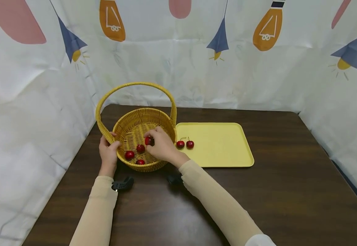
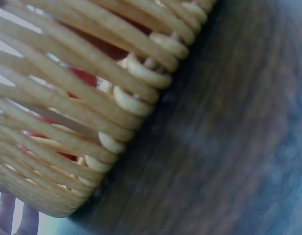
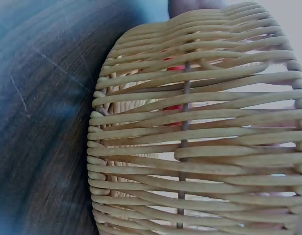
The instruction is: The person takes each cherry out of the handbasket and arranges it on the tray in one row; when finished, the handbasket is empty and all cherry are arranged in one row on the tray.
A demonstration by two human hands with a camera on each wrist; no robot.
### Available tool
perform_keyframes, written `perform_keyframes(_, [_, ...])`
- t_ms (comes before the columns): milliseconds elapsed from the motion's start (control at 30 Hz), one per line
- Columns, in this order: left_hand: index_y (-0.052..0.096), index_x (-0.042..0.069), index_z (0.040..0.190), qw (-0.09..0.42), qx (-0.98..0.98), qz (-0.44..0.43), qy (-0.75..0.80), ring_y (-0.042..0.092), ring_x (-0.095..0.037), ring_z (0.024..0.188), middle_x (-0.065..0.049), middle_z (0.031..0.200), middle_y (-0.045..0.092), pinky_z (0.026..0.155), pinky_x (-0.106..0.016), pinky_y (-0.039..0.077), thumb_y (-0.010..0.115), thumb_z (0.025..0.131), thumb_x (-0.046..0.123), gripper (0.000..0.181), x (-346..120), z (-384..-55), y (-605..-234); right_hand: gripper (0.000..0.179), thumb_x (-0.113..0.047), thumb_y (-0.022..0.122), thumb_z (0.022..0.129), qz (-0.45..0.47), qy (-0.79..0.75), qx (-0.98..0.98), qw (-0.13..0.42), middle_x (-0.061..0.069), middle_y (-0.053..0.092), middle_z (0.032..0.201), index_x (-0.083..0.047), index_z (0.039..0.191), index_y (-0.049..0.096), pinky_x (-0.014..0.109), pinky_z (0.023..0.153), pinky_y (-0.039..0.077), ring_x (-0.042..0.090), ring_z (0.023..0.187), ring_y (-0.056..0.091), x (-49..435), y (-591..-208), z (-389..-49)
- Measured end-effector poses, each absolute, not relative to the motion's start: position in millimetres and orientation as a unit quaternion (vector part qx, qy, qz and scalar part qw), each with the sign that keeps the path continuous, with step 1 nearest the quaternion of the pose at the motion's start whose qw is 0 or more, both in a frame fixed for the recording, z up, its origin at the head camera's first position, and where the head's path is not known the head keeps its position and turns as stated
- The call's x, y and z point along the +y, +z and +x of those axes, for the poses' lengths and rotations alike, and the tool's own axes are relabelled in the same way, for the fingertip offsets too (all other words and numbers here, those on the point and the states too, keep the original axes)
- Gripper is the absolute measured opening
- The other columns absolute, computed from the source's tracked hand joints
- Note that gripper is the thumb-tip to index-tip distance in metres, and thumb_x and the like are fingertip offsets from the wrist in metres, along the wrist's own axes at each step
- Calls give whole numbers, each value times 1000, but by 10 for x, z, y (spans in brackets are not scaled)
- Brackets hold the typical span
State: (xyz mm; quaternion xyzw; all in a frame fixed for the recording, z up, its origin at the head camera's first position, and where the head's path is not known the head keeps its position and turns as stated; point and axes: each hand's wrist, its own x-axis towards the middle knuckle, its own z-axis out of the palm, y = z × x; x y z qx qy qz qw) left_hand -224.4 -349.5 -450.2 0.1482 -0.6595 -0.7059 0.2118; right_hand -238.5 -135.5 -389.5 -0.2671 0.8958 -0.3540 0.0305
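Note:
A yellow woven basket (image 1: 140, 118) with a tall handle stands on the table. At its left side my left hand (image 1: 108, 153) grips the rim near the foot of the handle. Over the basket's inside, my right hand (image 1: 163, 145) pinches a dark red cherry (image 1: 149, 140) between thumb and fingers. Three cherries (image 1: 129, 155) lie on the basket floor below. Woven strands of the basket (image 2: 77, 105) fill much of the left wrist view, with bits of red showing through. In the right wrist view the basket wall (image 3: 214, 142) hides most of the right hand.
To the right of the basket lies a yellow tray (image 1: 221, 145), close against it. Two stemmed cherries (image 1: 189, 144) sit at the tray's left end. The dark wooden table (image 1: 277, 191) reaches back to a printed white cloth (image 1: 190, 85).

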Motion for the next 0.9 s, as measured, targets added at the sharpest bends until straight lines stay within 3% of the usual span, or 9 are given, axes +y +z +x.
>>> perform_keyframes(300, [54,10,110,211,-661,149,-704,46,-22,106,-1,121,44,76,-24,43,53,82,-8,34,-3489,-2212,-4509,34,-16,71,88,-257,-478,840,-25,1,57,109,-11,121,63,22,77,50,12,88,60,-1099,-3895,-2285])
perform_keyframes(667, [53,9,111,210,-659,153,-705,45,-22,105,-2,119,45,77,-26,41,52,82,-7,33,-3482,-2198,-4498,29,-8,68,90,-206,-567,795,-64,7,57,112,-9,119,68,30,75,54,21,87,65,-522,-3951,-2261])
perform_keyframes(900, [53,11,110,207,-661,154,-704,45,-23,108,-1,119,45,79,-26,40,52,83,-6,33,-3471,-2205,-4482,38,-2,69,87,-130,-571,807,-73,9,58,118,-10,124,65,26,61,49,25,87,66,-146,-4011,-2348])
